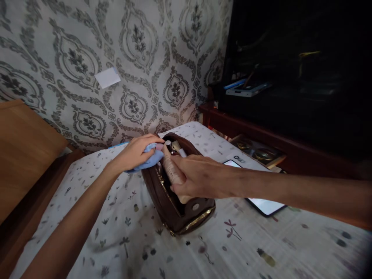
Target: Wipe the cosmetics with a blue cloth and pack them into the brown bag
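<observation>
A brown zipped pouch [174,211] lies open on a white patterned bedsheet [116,232]. My right hand [197,178] is closed round a beige tube [173,170] that stands in the pouch's opening. My left hand [135,152] grips a light blue cloth [149,159] at the pouch's far left rim, beside the tube's top. Other small items with silver and white caps [171,146] poke out of the pouch behind the tube.
A tablet with a lit screen [261,203] lies on the bed to the right, partly under my right forearm. A dark red wooden shelf [247,130] holding small objects stands at the back right. A wooden headboard [26,147] is at left. Patterned wallpaper is behind.
</observation>
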A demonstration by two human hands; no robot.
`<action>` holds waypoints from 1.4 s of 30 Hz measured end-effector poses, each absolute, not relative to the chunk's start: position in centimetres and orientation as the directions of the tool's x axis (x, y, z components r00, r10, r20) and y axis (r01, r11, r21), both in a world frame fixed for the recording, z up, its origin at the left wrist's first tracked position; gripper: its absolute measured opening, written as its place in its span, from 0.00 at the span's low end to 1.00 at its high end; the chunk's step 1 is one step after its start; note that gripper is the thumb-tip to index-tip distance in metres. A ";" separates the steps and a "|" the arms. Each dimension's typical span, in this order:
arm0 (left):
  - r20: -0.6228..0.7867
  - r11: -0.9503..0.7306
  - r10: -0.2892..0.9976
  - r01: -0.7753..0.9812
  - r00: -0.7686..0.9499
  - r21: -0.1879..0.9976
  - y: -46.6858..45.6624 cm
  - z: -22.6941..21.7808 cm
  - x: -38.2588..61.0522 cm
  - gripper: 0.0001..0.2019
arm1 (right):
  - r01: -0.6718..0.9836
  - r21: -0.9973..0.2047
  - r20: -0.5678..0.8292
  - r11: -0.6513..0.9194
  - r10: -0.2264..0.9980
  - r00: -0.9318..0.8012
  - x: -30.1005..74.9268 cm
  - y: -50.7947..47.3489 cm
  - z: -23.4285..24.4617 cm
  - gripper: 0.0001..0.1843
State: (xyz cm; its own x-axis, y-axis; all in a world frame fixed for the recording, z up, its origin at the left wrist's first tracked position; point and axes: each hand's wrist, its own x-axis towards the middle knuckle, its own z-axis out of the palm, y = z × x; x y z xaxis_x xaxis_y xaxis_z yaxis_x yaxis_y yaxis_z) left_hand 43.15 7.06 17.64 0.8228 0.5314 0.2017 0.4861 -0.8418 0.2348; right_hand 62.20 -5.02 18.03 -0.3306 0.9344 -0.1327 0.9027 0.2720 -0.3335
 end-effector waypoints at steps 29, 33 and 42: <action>0.015 -0.831 0.543 0.535 0.840 0.151 7.3 17.9 43.9 0.22 | 0.678 -0.539 0.359 0.499 0.865 -0.351 66.2 -5.9 15.5 0.10; 0.048 -0.832 0.545 0.532 0.837 0.155 7.0 17.8 43.8 0.24 | 0.587 -0.446 0.448 0.676 0.736 -0.507 66.6 -7.2 13.6 0.09; 0.062 -0.805 0.581 0.561 0.812 0.193 6.5 17.7 43.6 0.24 | 0.572 -0.384 0.453 0.725 0.687 -0.568 66.0 -8.1 12.0 0.10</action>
State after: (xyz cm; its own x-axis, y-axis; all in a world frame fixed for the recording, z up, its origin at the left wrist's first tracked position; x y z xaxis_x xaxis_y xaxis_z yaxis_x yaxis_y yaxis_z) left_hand 43.62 6.47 17.68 0.8119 0.5805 0.0618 0.5610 -0.8051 0.1927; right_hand 66.01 -8.09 12.03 -0.5682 0.6872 0.4527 0.5716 0.7254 -0.3836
